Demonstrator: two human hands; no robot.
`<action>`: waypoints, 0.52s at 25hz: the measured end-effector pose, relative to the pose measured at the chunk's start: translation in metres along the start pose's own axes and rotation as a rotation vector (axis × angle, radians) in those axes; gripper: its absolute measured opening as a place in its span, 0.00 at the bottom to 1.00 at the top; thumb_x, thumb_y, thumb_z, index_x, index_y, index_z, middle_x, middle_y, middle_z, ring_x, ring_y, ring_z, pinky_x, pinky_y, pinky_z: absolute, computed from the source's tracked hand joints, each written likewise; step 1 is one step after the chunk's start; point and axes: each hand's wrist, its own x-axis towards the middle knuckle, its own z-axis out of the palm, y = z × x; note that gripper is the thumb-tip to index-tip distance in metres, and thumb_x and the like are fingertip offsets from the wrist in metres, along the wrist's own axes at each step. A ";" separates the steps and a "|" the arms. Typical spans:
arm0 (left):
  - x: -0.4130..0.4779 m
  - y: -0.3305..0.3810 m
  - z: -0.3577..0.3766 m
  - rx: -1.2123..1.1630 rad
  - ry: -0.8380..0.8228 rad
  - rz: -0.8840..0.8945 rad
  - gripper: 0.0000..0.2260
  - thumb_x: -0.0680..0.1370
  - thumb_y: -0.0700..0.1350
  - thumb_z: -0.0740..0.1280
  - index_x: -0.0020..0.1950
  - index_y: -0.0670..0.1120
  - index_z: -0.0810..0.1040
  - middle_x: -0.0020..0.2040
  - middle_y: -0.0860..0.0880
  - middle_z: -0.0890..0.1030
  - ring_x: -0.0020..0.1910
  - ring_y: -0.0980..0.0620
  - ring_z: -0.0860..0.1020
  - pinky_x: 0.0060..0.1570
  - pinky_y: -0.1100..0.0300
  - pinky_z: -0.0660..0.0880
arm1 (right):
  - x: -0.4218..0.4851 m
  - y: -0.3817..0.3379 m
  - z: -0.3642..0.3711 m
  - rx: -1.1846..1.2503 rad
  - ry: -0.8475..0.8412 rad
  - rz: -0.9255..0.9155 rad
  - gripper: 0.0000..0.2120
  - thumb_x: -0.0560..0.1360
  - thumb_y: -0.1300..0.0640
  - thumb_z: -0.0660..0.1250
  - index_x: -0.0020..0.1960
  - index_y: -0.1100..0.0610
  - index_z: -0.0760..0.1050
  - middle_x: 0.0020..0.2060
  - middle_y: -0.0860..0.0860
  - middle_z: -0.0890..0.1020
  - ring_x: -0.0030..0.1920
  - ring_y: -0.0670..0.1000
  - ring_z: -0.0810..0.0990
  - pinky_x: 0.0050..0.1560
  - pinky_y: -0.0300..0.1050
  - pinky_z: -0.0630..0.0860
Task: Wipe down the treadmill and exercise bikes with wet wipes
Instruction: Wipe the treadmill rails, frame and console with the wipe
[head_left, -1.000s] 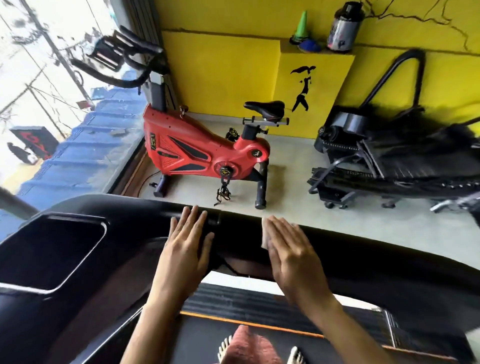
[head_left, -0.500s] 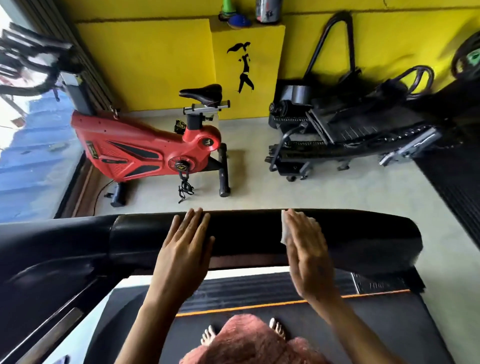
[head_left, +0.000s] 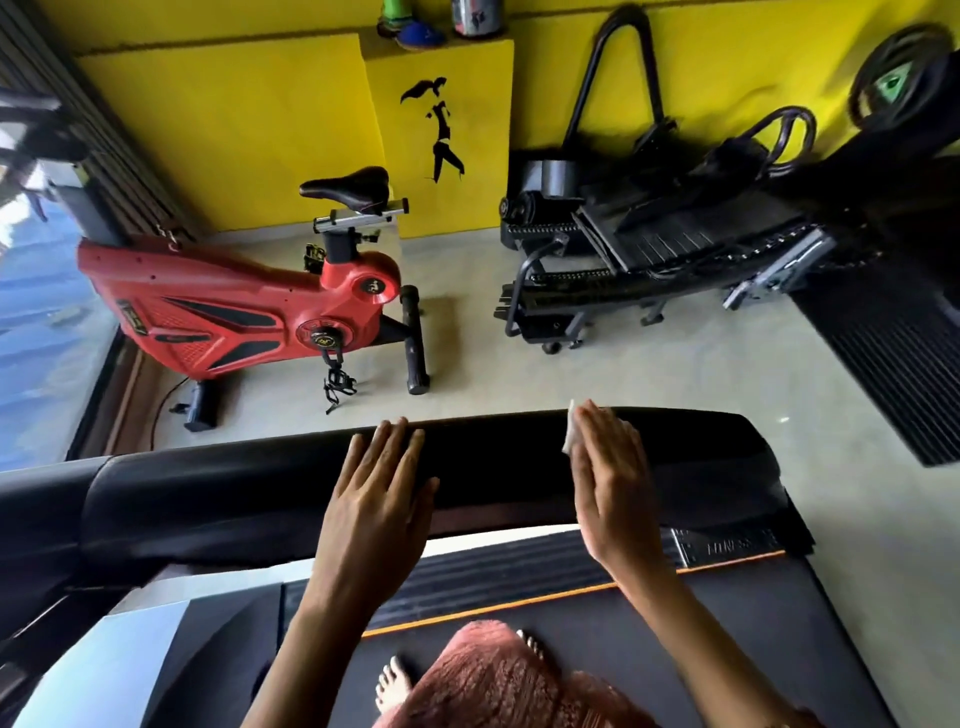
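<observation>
I stand barefoot on the treadmill belt (head_left: 727, 623), facing its black padded side rail (head_left: 218, 493). My left hand (head_left: 376, 504) lies flat on the rail, fingers spread, holding nothing. My right hand (head_left: 608, 483) presses a white wet wipe (head_left: 570, 431) flat against the rail further right; only the wipe's edge shows past my fingers. Beyond the rail, a red exercise bike (head_left: 218, 312) with a black saddle stands on the floor.
A black folded machine (head_left: 649, 260) lies on the grey floor at the right, against the yellow wall (head_left: 234, 130). A black ribbed mat (head_left: 893, 353) runs along the far right. A window is at the left. Bottles stand on a yellow ledge (head_left: 441, 52).
My view has swung right along the rail. My right hand with the wipe has slid to the right on the rail, away from my left hand, which stays flat on it.
</observation>
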 end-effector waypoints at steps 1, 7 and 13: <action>0.001 0.004 0.002 -0.001 0.002 -0.005 0.21 0.79 0.47 0.57 0.63 0.34 0.77 0.64 0.35 0.76 0.64 0.36 0.74 0.68 0.46 0.62 | 0.001 -0.001 0.003 -0.013 0.032 0.033 0.23 0.83 0.52 0.47 0.67 0.64 0.73 0.65 0.59 0.75 0.66 0.59 0.73 0.69 0.55 0.62; 0.009 0.035 0.015 -0.025 -0.003 0.020 0.21 0.78 0.47 0.58 0.62 0.34 0.77 0.63 0.35 0.76 0.63 0.36 0.75 0.67 0.48 0.63 | -0.002 -0.008 0.010 0.031 -0.038 -0.373 0.19 0.82 0.57 0.54 0.68 0.64 0.71 0.67 0.58 0.74 0.68 0.56 0.71 0.71 0.55 0.63; 0.018 0.053 0.026 -0.024 -0.023 0.056 0.21 0.78 0.48 0.58 0.62 0.35 0.77 0.63 0.35 0.76 0.63 0.36 0.75 0.67 0.46 0.63 | 0.014 0.030 0.003 0.037 0.187 0.172 0.16 0.81 0.59 0.55 0.59 0.65 0.77 0.54 0.59 0.81 0.56 0.61 0.78 0.61 0.58 0.71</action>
